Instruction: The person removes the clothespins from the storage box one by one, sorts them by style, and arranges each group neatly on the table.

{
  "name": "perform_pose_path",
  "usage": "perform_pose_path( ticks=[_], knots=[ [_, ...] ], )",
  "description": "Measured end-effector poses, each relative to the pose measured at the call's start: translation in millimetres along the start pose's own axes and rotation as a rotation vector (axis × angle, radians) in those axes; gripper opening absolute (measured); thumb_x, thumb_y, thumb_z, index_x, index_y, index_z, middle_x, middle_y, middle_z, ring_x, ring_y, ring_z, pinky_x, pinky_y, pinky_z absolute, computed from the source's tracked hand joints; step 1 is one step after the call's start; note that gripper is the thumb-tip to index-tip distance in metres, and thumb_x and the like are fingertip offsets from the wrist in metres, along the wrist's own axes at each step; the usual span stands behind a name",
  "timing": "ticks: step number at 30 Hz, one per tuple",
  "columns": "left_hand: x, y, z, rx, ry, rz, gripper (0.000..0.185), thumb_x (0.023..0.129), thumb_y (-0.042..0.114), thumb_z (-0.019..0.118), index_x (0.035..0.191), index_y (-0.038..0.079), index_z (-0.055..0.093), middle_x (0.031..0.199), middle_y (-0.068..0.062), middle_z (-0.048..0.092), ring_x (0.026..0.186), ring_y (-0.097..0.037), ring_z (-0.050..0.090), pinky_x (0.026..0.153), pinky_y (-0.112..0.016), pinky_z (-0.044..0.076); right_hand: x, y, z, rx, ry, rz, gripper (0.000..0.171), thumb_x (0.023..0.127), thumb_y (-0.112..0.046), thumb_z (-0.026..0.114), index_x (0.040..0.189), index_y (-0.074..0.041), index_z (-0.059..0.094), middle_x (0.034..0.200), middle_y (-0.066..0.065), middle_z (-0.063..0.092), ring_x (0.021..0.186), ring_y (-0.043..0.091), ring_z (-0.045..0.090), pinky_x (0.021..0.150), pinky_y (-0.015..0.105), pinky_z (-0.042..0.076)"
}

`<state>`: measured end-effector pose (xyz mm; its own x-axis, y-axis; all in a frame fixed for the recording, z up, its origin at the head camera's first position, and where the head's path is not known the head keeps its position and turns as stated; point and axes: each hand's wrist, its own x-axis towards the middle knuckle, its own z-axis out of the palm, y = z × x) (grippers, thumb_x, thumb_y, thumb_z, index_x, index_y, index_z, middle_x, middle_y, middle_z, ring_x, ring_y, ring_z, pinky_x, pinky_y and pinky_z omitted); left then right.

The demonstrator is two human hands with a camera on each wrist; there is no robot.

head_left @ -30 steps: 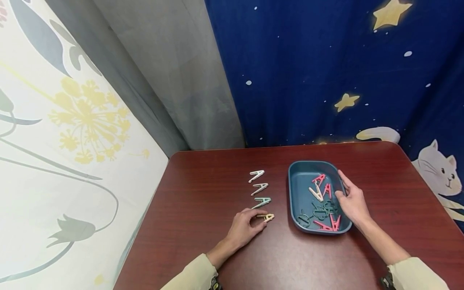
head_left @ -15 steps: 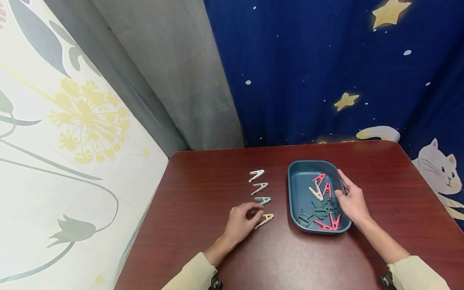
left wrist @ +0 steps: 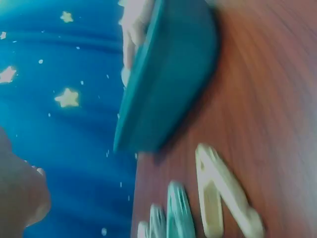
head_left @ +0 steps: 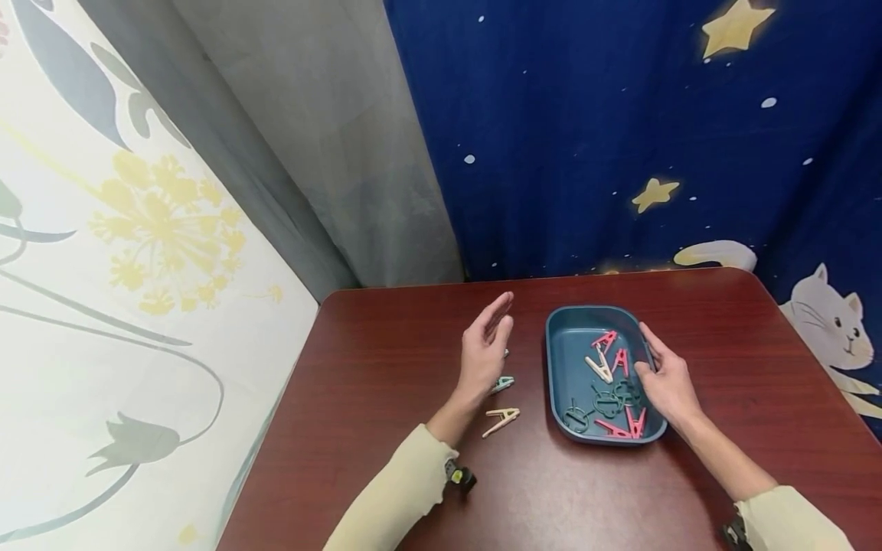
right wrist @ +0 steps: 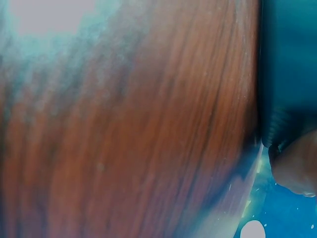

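My left hand (head_left: pixel 485 348) is raised over the table with its fingers straight and holds nothing. It covers part of a row of clothespins in the head view. Of these, a cream-yellow clothespin (head_left: pixel 501 418) and a mint-green clothespin (head_left: pixel 504 383) show below it. In the left wrist view the yellow clothespin (left wrist: pixel 213 193), the mint one (left wrist: pixel 179 213) and paler clothespins (left wrist: pixel 157 222) lie side by side. My right hand (head_left: pixel 671 386) grips the right rim of a dark blue tray (head_left: pixel 551 383), thumb over the edge.
Inside the tray lie pink clothespins (head_left: pixel 620 361), a cream clothespin (head_left: pixel 599 367) and several dark green clips (head_left: pixel 606 401). Beneath everything is a reddish-brown wooden table (head_left: pixel 386 367). A blue starry curtain (head_left: pixel 586 153) and a grey curtain (head_left: pixel 331 153) hang behind its far edge.
My left hand has let go of the yellow clothespin, which stays on the table, and has lifted away toward the far side with straightened fingers. My right hand keeps its grip on the tray.
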<state>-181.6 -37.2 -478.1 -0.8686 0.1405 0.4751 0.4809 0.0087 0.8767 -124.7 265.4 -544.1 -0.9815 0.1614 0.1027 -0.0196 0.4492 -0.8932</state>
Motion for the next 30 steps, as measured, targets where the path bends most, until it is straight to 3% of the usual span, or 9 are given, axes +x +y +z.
perform_pose_path(
  ticks=[3,7,13,17,23,26,30],
  knots=[
    [5.7,2.0,23.9,-0.088,0.029,-0.048,0.045,0.108,0.001,0.059,0.153,-0.001,0.054,0.154,-0.009,0.058,0.144,-0.022,0.053,0.115,-0.034,0.043,-0.8,0.5,1.7,0.010,-0.008,-0.003,0.073,0.103,0.004,0.055,0.169,-0.015,0.029,0.157,0.028,0.047,0.120,0.015,0.062,0.079,0.004,0.044],
    [7.8,0.2,57.4,-0.168,0.067,-0.119,0.045,0.106,0.002,0.062,0.151,0.001,0.056,0.152,-0.007,0.060,0.143,-0.020,0.053,0.117,-0.035,0.042,-1.4,1.0,4.6,0.023,-0.015,-0.004,0.073,0.103,0.005,0.054,0.169,-0.014,0.028,0.157,0.030,0.047,0.125,0.032,0.061,0.079,0.003,0.044],
    [-0.2,-13.1,101.9,-0.157,0.090,-0.222,0.043,0.100,-0.001,0.070,0.141,0.006,0.063,0.143,-0.004,0.066,0.137,-0.019,0.059,0.116,-0.037,0.044,-1.9,1.8,6.0,0.028,-0.020,0.003,0.073,0.103,0.006,0.053,0.169,-0.013,0.027,0.157,0.030,0.046,0.126,0.041,0.060,0.079,0.002,0.043],
    [-7.0,-23.3,124.6,-0.090,0.085,-0.290,0.042,0.099,-0.002,0.071,0.140,0.007,0.063,0.143,-0.008,0.066,0.136,-0.017,0.060,0.114,-0.034,0.045,-1.5,2.1,5.2,0.028,-0.013,0.005,0.073,0.103,0.005,0.053,0.169,-0.013,0.027,0.157,0.030,0.046,0.128,0.043,0.059,0.079,0.001,0.042],
    [-16.2,-31.3,141.5,0.165,0.070,-0.477,0.043,0.095,-0.002,0.075,0.136,0.009,0.067,0.136,-0.004,0.070,0.129,-0.018,0.064,0.109,-0.034,0.050,0.6,3.3,4.6,0.012,-0.001,-0.020,0.072,0.103,0.006,0.054,0.168,-0.012,0.030,0.152,0.031,0.051,0.124,0.040,0.062,0.078,0.003,0.044],
    [-16.1,-32.3,145.4,0.266,0.053,-0.566,0.043,0.092,-0.001,0.078,0.132,0.012,0.070,0.131,-0.002,0.072,0.124,-0.016,0.065,0.104,-0.033,0.051,1.8,4.1,2.3,0.006,0.005,-0.029,0.072,0.102,0.005,0.055,0.168,-0.013,0.031,0.152,0.031,0.051,0.118,0.023,0.066,0.078,0.004,0.045],
    [-15.2,-32.4,149.8,0.333,0.020,-0.605,0.042,0.089,-0.002,0.081,0.128,0.013,0.072,0.124,-0.004,0.074,0.119,-0.015,0.066,0.101,-0.029,0.052,1.6,4.3,-1.5,0.001,0.010,-0.033,0.073,0.102,0.005,0.055,0.168,-0.015,0.031,0.154,0.029,0.050,0.116,0.014,0.065,0.079,0.004,0.045]
  ],
)
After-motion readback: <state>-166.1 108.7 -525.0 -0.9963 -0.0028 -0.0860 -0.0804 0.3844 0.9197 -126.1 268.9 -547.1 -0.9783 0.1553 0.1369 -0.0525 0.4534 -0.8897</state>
